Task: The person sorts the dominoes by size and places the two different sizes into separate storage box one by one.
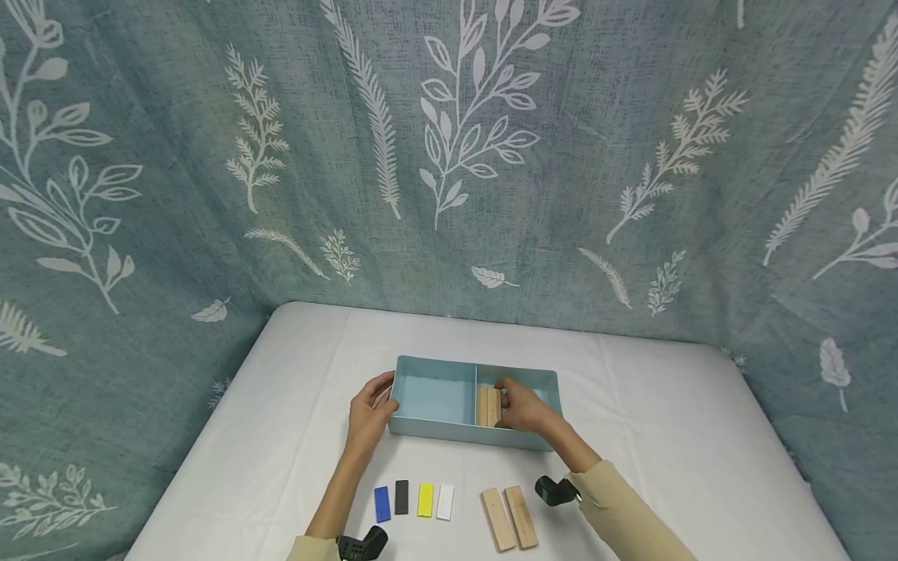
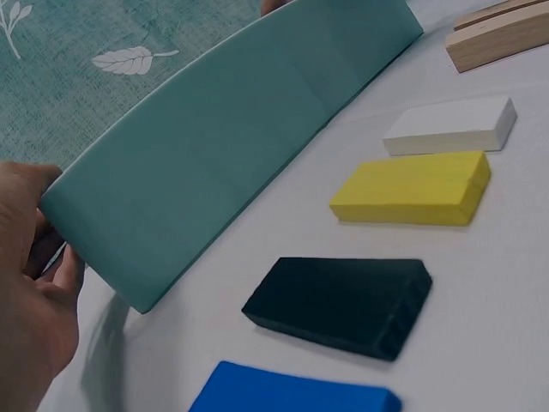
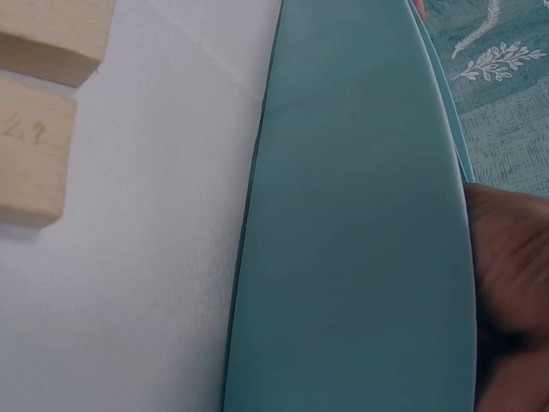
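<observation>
A blue-green box (image 1: 435,427) with a divider stands on the white-covered table. My left hand (image 1: 370,413) grips its left end, the thumb near the front corner; the left wrist view shows this hand (image 2: 39,283) beside the box wall (image 2: 206,154). Inside the right compartment, my right hand (image 1: 525,407) pinches the rightmost of several upright wooden blocks (image 1: 484,407) lined up by the divider. In the right wrist view, the front wall (image 3: 360,223) hides the fingertips of that hand (image 3: 515,275). The left compartment (image 1: 436,389) holds nothing.
In front of the box lie a blue block (image 1: 382,504), a black block (image 1: 401,497), a yellow block (image 1: 425,499) and a white block (image 1: 445,502). Farther right are two plain wooden blocks (image 1: 498,520). A leaf-patterned curtain (image 1: 449,257) hangs behind the table.
</observation>
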### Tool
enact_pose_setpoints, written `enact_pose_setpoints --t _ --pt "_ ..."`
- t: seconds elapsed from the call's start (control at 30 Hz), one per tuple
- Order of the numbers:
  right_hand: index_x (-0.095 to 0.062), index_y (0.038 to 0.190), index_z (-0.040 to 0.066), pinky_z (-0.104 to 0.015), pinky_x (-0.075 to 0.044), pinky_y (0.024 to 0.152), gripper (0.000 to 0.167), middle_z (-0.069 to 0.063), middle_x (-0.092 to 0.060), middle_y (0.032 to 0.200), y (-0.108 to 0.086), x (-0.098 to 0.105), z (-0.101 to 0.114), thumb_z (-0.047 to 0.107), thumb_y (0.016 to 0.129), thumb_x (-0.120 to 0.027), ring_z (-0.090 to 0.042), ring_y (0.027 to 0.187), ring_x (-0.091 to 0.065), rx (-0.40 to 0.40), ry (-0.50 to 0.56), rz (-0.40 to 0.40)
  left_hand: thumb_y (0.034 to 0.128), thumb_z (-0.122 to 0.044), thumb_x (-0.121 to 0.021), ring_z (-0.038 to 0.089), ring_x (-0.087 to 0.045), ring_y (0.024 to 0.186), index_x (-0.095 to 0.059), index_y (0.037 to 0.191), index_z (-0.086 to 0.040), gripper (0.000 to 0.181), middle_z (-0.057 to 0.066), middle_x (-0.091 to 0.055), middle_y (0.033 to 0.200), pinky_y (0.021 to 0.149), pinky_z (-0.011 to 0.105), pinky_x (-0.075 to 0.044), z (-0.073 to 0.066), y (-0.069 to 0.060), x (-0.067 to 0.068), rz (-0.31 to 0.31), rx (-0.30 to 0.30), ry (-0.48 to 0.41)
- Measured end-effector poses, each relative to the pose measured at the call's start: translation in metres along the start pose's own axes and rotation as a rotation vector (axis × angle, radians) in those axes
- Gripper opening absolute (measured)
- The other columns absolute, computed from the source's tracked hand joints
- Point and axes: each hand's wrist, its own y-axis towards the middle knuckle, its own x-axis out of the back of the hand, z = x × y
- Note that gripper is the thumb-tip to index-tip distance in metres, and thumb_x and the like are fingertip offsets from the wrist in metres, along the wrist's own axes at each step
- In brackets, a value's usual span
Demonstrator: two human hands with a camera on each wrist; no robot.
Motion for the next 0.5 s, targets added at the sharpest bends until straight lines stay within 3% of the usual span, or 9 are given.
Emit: enact_pose_setpoints --t 0.2,0.5 --pt "-0.05 0.13 -0.011 -0.038 -0.054 0.068 0.074 -0.013 -0.059 0.093 -0.006 0.006 0.0 -0.003 0.066 -0.085 -0.022 0.078 -0.055 0.005 0.024 -0.006 0.0825 0.015 -0.059 0.037 -0.045 0.134 -0.052 0.133 0.011 0.051 0.026 -0.051 0.139 0.108 0.03 -0.042 -0.003 0.0 0.002 0.013 -0.003 -0.042" --pt "-0.048 0.135 -0.008 -0.032 -0.051 0.064 0.075 -0.016 -0.058 0.103 -0.027 0.021 -0.001 0.006 0.072 -0.086 -0.019 0.079 -0.055 0.02 0.085 -0.063 0.0847 0.011 -0.063 0.036 -0.044 0.135 -0.051 0.135 0.01 0.051 0.025 -0.049 0.142 0.108 0.029 -0.041 -0.002 0.004 0.006 0.039 0.03 -0.066"
